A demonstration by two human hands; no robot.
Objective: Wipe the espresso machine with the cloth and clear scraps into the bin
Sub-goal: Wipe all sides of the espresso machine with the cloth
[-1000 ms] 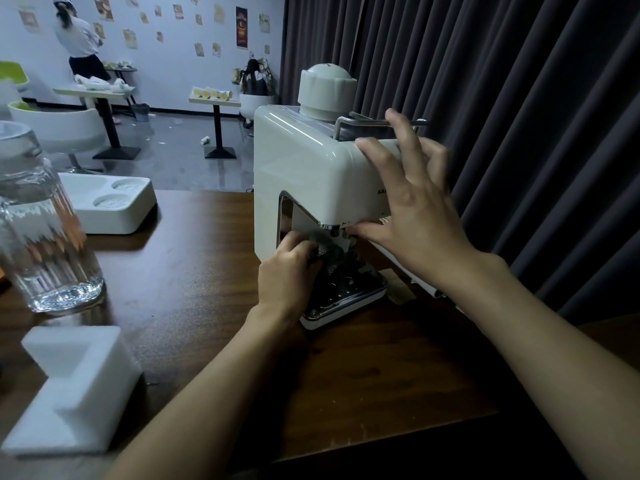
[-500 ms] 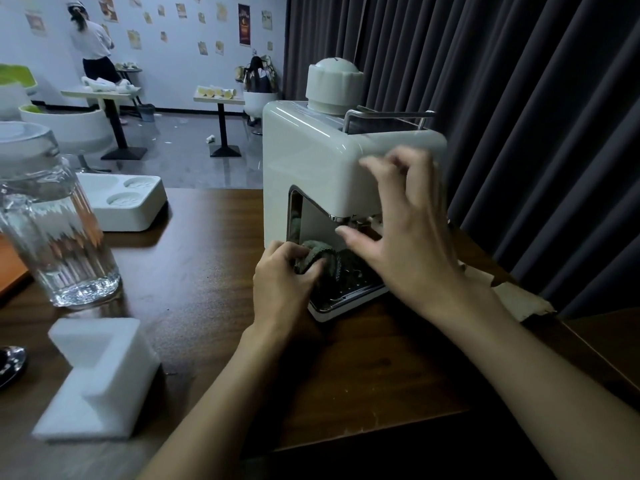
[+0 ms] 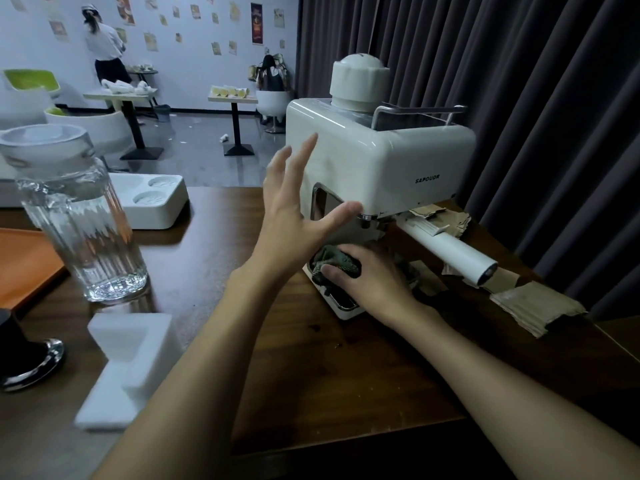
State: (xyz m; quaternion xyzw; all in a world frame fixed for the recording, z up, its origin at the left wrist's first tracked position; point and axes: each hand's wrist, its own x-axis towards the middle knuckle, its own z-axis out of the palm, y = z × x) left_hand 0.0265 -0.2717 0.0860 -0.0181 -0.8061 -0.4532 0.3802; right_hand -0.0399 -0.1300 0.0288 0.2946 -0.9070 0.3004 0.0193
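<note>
Dark green cloth bunched on the drip tray under the cream espresso machine | right hand curled over the cloth, gripping it | left hand raised, fingers spread, seemingly just off the machine's front | cardboard scraps lie on the bench right of the machine

At frame centre the left hand hangs open, fingers spread, before the white espresso machine. Just below, the right hand grips the dark green cloth on its drip tray.
</note>
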